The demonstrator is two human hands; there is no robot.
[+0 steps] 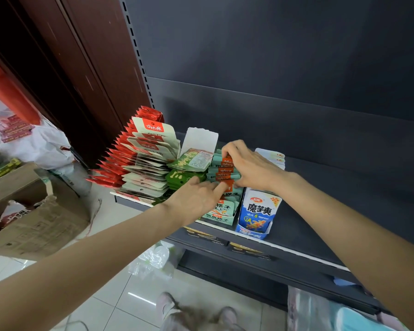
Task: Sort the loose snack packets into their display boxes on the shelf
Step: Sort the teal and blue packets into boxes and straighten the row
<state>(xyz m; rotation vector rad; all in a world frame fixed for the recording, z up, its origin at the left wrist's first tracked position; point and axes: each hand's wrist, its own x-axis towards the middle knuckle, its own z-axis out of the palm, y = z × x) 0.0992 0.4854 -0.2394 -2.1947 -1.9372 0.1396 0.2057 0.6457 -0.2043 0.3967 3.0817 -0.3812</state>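
Note:
A teal display box (221, 215) stands on the dark shelf (320, 225), filled with a row of teal packets with orange labels (221, 172). My right hand (249, 167) pinches the top of those packets from the right, thumb and fingers closed on them. Lower at the front of the row, my left hand (198, 199) has its fingertips pressed against the packets. A blue and white display box (257, 215) stands just right of the teal one. Green packets (189, 169) lie stacked on the left in a white-flapped box.
Cream packets (151, 161) and red packets (115, 163) are fanned out at the shelf's left end. An open cardboard carton (34, 216) and a white sack (43, 144) sit on the tiled floor at left. Clear plastic wrap (153, 259) lies below the shelf.

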